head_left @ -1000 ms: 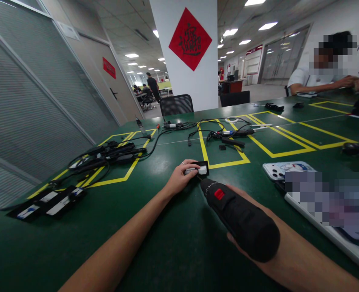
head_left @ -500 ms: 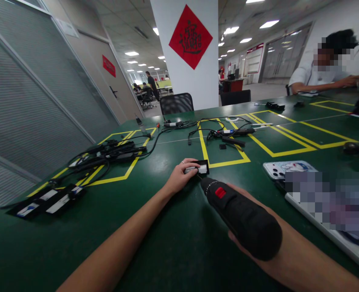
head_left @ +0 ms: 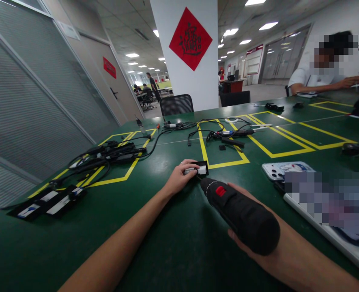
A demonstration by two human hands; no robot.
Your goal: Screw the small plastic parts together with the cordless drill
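Note:
My right hand [head_left: 237,237] is wrapped round a black power drill [head_left: 240,215] with a red switch on top; the drill body covers most of the fingers. Its thin bit points forward and left, its tip at the near side of a small black-and-white part [head_left: 202,168] on the green table [head_left: 173,227]. With fingers and thumb closed on that part, my left hand [head_left: 181,176] holds it down from the left. Whether the bit touches the part or a screw in it is too small to tell.
Tangled black cables [head_left: 115,152] and flat black-and-white pieces [head_left: 54,202] lie at the left. Beyond my hands are a pen-like tool [head_left: 228,133] and yellow tape outlines. A phone [head_left: 285,169] and a tablet-like slab [head_left: 322,231] lie right. A person [head_left: 319,79] sits at the far right.
Both hands, the drill and the small part hold nearly the same place. The view has shifted very slightly. At the far right, the seated person's hands have moved a little.

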